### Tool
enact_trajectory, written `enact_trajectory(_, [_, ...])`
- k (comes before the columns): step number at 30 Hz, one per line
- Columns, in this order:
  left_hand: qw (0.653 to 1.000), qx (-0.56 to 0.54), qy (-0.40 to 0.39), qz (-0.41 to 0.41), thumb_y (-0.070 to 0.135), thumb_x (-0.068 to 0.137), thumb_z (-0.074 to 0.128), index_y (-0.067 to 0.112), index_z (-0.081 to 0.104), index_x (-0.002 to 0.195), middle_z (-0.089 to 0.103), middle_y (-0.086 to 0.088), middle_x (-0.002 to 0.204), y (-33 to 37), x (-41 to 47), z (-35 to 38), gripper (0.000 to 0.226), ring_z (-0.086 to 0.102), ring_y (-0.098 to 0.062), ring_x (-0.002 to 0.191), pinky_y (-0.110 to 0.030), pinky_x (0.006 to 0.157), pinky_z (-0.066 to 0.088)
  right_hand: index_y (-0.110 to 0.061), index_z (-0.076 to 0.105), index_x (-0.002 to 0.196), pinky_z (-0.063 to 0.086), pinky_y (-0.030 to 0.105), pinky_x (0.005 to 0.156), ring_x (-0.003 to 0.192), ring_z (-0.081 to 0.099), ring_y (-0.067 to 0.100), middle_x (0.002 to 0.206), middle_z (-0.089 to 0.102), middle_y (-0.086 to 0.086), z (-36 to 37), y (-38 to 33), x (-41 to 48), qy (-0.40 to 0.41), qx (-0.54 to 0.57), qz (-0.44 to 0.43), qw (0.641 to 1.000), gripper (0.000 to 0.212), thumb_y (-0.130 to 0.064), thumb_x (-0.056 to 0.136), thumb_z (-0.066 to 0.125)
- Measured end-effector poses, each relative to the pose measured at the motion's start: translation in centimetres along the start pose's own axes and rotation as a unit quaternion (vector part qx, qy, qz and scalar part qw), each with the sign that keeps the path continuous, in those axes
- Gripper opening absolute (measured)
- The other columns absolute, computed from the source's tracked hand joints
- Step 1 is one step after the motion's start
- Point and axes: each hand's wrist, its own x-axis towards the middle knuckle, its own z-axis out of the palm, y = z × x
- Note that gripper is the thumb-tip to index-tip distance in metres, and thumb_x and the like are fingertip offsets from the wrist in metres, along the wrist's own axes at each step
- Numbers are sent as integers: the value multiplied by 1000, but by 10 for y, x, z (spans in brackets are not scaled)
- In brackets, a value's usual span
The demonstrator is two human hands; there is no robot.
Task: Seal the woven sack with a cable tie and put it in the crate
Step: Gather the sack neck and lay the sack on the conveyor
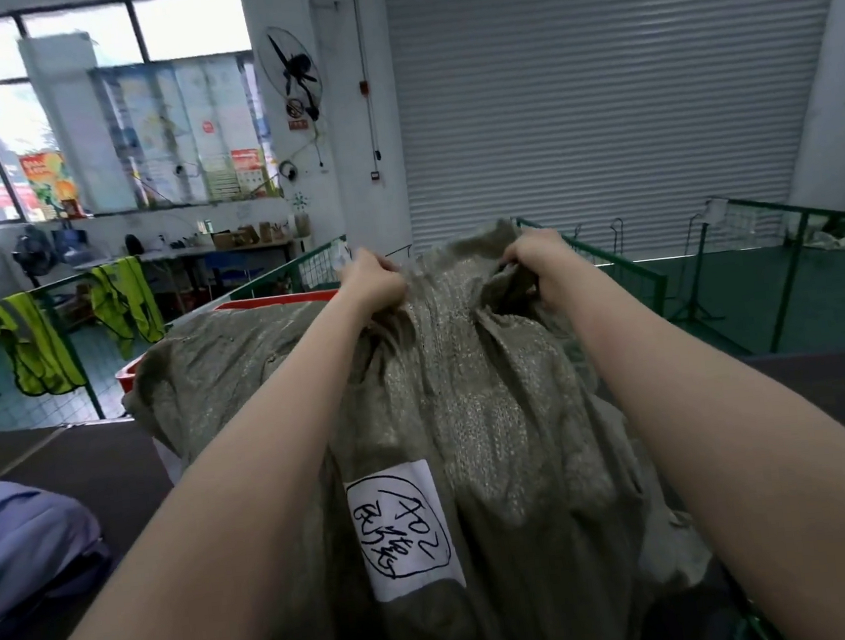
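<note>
Both grips clamped on bunched cloth near the neck, left hand (373, 280) and right hand (542, 267): woven sack (471, 418) looks bulky, limp, likely heavy; hold gathered folds.

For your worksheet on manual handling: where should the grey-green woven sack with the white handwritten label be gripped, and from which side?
Probably the bunched fabric at the far upper end of the grey-green woven sack, reached from the near side over its bulging body. That loose cloth gathers into folds a fist can close on, while the full body below looks too broad and taut. The left hand and right hand already clutch such folds there.
</note>
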Motion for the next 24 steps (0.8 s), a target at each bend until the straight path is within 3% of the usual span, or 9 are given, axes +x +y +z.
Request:
enact_trajectory(2, [997, 64, -34, 39, 3, 82, 51, 14, 53, 92, 53, -17, 111, 6, -3, -2, 15, 54, -31, 105, -38, 95, 47, -9, 54, 126, 41, 26, 58, 74, 51, 21, 85, 54, 8, 1, -13, 0, -6, 111, -42, 993, 54, 16, 81, 41])
enact_trajectory(3, [994, 70, 7, 79, 4, 81, 53, 14, 53, 101, 50, -16, 116, 12, -4, -3, 23, 50, -30, 111, -37, 98, 44, -15, 54, 128, 43, 28, 62, 84, 52, 25, 93, 54, 10, -1, -20, -3, -6, 149, -62, 987, 62, 17, 77, 40])
enact_trajectory(5, [980, 51, 79, 177, 12, 82, 61, 10, 48, 120, 47, -10, 120, 31, -15, -4, 40, 45, -20, 109, -29, 90, 40, -15, 64, 100, 43, 34, 70, 85, 50, 28, 85, 54, 11, -1, -34, -7, -49, 200, -102, 973, 46, 7, 63, 48])
enact_trajectory(6, [977, 7, 59, 207, 21, 83, 63, 8, 45, 125, 48, -6, 118, 39, -17, -2, 47, 46, -18, 107, -28, 89, 40, -13, 64, 85, 43, 34, 70, 78, 51, 28, 78, 53, 10, -1, -41, -11, -86, 217, -121, 965, 34, -1, 56, 51])
enact_trajectory(9, [972, -132, -111, 162, 43, 77, 68, 12, 39, 134, 57, -4, 122, 64, -27, 3, 71, 57, -19, 107, -32, 91, 47, -10, 66, 84, 49, 27, 68, 74, 59, 21, 79, 63, 7, -2, -62, -25, -150, 200, -157, 955, 27, -18, 66, 48])
enact_trajectory(14, [988, -32, 13, 150, 27, 83, 62, 8, 60, 118, 63, -14, 118, 69, -21, 9, 40, 58, -29, 112, -29, 87, 46, -17, 66, 86, 44, 28, 73, 82, 58, 16, 88, 65, -1, -14, -74, -29, -200, 125, -182, 955, 28, -26, 81, 40])
enact_trajectory(18, [984, -177, -1, 37, 13, 83, 56, 7, 59, 85, 61, -14, 101, 65, -21, 6, 8, 61, -31, 102, -38, 89, 51, -23, 59, 83, 43, 32, 74, 85, 56, 16, 92, 59, -3, -27, -50, -23, -171, 88, -107, 976, 25, -40, 68, 50])
enact_trajectory(21, [962, -271, -36, -4, 0, 78, 50, -3, 57, 113, 62, -19, 101, 73, -17, 3, 35, 62, -32, 94, -36, 78, 53, -18, 56, 89, 44, 30, 70, 77, 55, 15, 86, 58, 0, -28, -26, -25, -216, -52, -36, 974, 38, -54, 78, 54])
enact_trajectory(24, [949, -307, -75, 18, -5, 72, 49, -6, 52, 119, 62, -20, 98, 89, -17, -1, 48, 64, -34, 88, -37, 76, 57, -19, 66, 102, 48, 32, 92, 94, 66, 17, 99, 71, 1, -21, -14, -32, -311, -65, -36, 947, 38, -50, 83, 56])
